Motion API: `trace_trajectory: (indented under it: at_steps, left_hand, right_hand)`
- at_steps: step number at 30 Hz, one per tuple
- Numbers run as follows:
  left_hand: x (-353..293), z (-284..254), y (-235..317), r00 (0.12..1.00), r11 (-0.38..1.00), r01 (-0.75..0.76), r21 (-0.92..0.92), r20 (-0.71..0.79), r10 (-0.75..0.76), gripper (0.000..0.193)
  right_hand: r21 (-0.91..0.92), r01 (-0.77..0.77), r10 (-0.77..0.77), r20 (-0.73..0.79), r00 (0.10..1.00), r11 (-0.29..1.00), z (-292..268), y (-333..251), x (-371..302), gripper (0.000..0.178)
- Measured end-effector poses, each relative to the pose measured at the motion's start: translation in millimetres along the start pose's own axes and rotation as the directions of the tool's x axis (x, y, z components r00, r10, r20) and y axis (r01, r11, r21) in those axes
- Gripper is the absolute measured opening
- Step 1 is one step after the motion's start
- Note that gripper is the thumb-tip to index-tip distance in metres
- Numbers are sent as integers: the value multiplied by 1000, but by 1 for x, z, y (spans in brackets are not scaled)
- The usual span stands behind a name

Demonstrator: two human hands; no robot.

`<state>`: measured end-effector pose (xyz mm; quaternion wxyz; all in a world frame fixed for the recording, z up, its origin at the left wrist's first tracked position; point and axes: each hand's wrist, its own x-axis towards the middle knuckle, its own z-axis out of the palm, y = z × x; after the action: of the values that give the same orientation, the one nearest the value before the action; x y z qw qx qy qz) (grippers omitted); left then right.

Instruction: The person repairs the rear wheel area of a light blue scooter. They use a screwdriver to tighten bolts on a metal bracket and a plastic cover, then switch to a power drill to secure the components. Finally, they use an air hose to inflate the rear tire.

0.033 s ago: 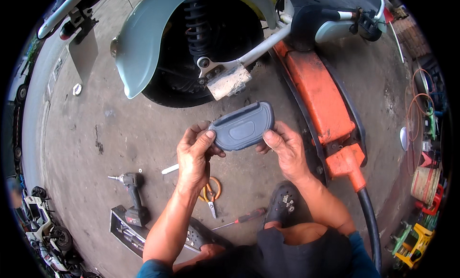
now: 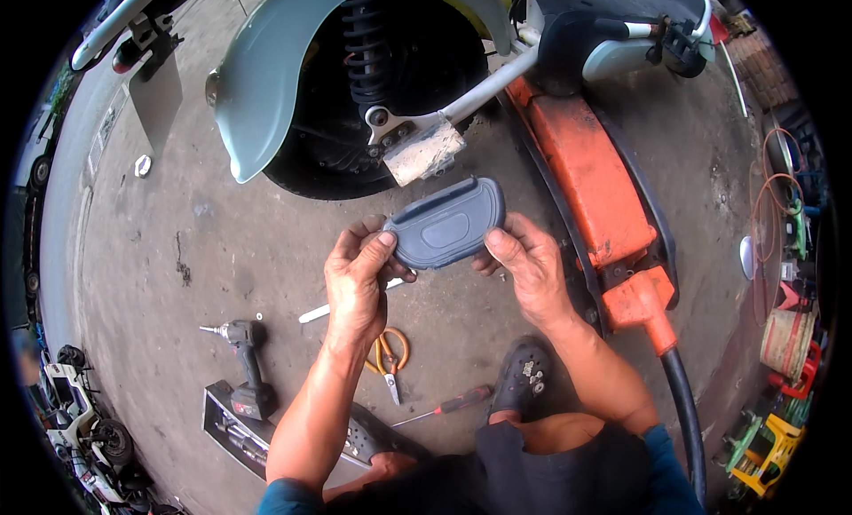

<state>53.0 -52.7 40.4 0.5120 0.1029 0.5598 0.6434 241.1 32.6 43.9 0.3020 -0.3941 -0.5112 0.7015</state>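
Between my two hands is a dark grey, half-oval moulded piece [image 2: 446, 226], like a rubber or plastic cover, with a raised lip along its upper edge and an oval outline in its middle. My left hand [image 2: 359, 262] pinches its left end, thumb on top and fingers underneath. The right end is gripped by my right hand [image 2: 531, 262] in the same way. Just beyond the piece is a scooter's rear wheel [image 2: 324, 160], with a black spring shock absorber [image 2: 364, 58] and a dirty, whitish block [image 2: 424, 153] at the end of a silver arm.
An orange floor jack [image 2: 590, 178] stands to the right. On the ground lie a cordless impact driver [image 2: 248, 364], orange-handled scissors [image 2: 389, 360], a red-and-black screwdriver [image 2: 457, 402], a white strip [image 2: 317, 314] and an open tool case [image 2: 232, 433]. A grey fender [image 2: 257, 89] overhangs the wheel.
Both hands have shifted the grey piece slightly up and to the left. More of the white strip shows beside my left hand. The grip stays the same.
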Motion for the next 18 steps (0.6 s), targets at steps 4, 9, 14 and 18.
trace_trajectory:
  at_steps: [4,9,14,18]
  left_hand:
    - [22,2,9,999,1000,-11,-2,-38,11,27]
    - [38,-2,17,997,999,-51,3,-60,51,17]
    - [42,-4,12,997,997,-54,-60,-67,50,16]
    - [39,0,9,992,994,-96,-46,-84,92,17]
  right_hand:
    - [50,-25,26,-8,1000,998,7,-8,30,31]
    - [39,-47,47,13,999,998,15,-11,37,32]
    - [-52,37,-36,18,999,998,16,-11,43,35]
    - [-113,65,-64,14,998,991,16,-10,40,39]
